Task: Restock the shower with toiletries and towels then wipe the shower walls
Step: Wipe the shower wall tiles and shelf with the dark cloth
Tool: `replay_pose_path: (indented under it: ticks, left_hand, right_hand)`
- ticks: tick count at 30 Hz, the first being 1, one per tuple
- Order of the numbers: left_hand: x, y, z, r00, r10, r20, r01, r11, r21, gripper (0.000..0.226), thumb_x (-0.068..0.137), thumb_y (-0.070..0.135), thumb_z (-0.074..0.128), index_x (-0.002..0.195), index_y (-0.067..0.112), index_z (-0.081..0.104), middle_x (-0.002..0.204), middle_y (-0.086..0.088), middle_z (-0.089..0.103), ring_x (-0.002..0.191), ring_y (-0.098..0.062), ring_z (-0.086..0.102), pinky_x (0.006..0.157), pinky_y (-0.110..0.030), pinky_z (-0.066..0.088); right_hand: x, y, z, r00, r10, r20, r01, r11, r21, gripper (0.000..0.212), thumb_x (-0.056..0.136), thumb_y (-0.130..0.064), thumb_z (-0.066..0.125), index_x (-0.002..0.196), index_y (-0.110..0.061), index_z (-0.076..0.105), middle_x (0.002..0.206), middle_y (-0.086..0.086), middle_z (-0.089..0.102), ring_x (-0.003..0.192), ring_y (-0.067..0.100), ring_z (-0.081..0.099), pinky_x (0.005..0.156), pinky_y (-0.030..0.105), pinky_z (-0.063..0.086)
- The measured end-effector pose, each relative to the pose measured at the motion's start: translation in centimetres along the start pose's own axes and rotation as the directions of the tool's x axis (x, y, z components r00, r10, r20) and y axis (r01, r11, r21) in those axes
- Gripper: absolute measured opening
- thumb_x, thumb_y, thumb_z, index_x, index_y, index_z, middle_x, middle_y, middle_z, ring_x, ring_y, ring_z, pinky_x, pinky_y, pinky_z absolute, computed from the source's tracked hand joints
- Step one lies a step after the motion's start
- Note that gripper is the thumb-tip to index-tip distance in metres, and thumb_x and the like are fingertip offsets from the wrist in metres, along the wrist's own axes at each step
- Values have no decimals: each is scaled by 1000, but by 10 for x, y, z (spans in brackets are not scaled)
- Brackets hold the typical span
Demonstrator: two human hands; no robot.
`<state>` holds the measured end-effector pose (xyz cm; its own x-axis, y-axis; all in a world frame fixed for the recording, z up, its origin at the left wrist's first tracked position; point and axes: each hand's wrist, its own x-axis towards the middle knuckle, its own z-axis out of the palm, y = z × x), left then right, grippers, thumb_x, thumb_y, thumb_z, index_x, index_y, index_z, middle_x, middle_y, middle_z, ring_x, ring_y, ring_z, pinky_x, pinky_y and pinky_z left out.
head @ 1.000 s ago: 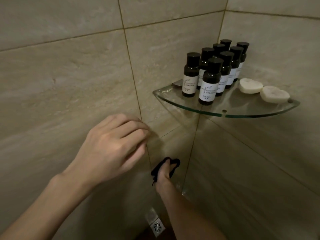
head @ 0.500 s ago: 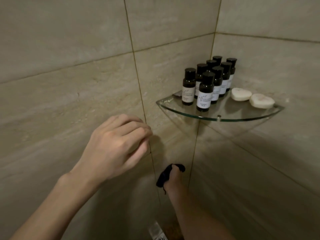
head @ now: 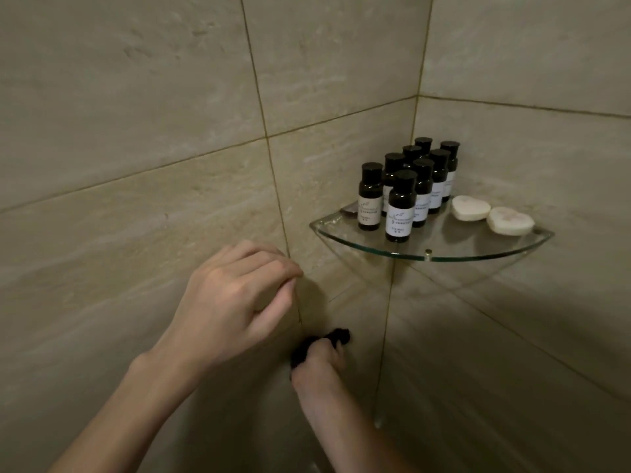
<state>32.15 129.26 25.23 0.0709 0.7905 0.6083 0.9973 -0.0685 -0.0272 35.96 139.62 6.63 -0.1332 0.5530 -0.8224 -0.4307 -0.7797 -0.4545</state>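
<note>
**Right hand presses dark cloth low on the shower wall**

The right hand (head: 319, 365) reaches down and forward, its fingers clenched around a small dark cloth (head: 336, 336). The cloth bunches out above the knuckles and lies against the tiled wall (head: 136, 165), just short of the corner joint to the hand's right.

The left hand (head: 232, 302) is above and to the left of the right hand, nearer the camera. Its fingers (head: 273, 268) are loosely bent and hold nothing. The fingertips sit by a vertical grout line; whether they touch the tile cannot be told.

Up and to the right of both hands, a glass shelf (head: 478, 256) is fixed in the corner. A cluster of small dark bottles (head: 399, 206) with white labels stands upright on the side of it nearer the hands, packed close together. Beyond them, on the far right side of the shelf, two pale heart-shaped soaps (head: 471, 208) lie flat, just beside each other and apart from the bottles.
</note>
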Motion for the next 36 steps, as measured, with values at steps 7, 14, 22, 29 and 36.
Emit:
replay_pose_path:
  ticks: [7, 14, 22, 29, 36]
  left_hand:
    - [30, 14, 11, 993, 17, -117, -26, 997, -74, 18, 97, 19, 59, 104, 14, 75, 107, 4, 72, 102, -19, 65, 83, -39, 54]
    - [46, 30, 20, 951, -173, -255, 149, 983, -111, 16, 94, 15, 59, 104, 13, 71, 107, 4, 71, 103, -17, 64, 84, -34, 53]
    - [40, 43, 44, 927, -356, -116, 335, 927, -166, 42, 103, 47, 36, 130, 23, 57, 124, 6, 63, 119, -9, 53, 87, -24, 39]
    - [41, 49, 76, 892, -364, -267, 295, 918, -267, 47, 104, 43, 33, 117, 12, 66, 116, -1, 66, 115, -18, 53, 89, -21, 34]
    - [39, 49, 93, 853, -380, -357, 259, 903, -342, 45, 102, 32, 38, 114, 3, 69, 117, -10, 68, 117, -29, 56, 99, -28, 38]
  right_hand:
    - [-87, -100, 3, 859, -83, 505, -72, 957, 280, 28, 104, -22, 44, 123, -13, 63, 102, 18, 73, 95, 29, 67, 75, 39, 55]
    - [-128, -156, -13, 693, -189, 696, -162, 900, 405, 37, 102, -19, 39, 122, 0, 63, 111, 27, 72, 111, 38, 65, 103, 48, 48]
    - [-127, -177, -71, 666, -214, 715, -238, 847, 476, 48, 106, -30, 28, 134, -3, 57, 122, 27, 68, 120, 40, 62, 110, 54, 41]
    - [-136, -234, -135, 656, -385, 649, -171, 762, 625, 67, 101, -49, 32, 141, 2, 48, 129, 35, 60, 125, 52, 54, 102, 62, 41]
    - [-147, -241, -137, 640, -434, 633, -75, 785, 615, 74, 100, -52, 33, 146, 6, 38, 135, 40, 52, 132, 52, 46, 119, 57, 25]
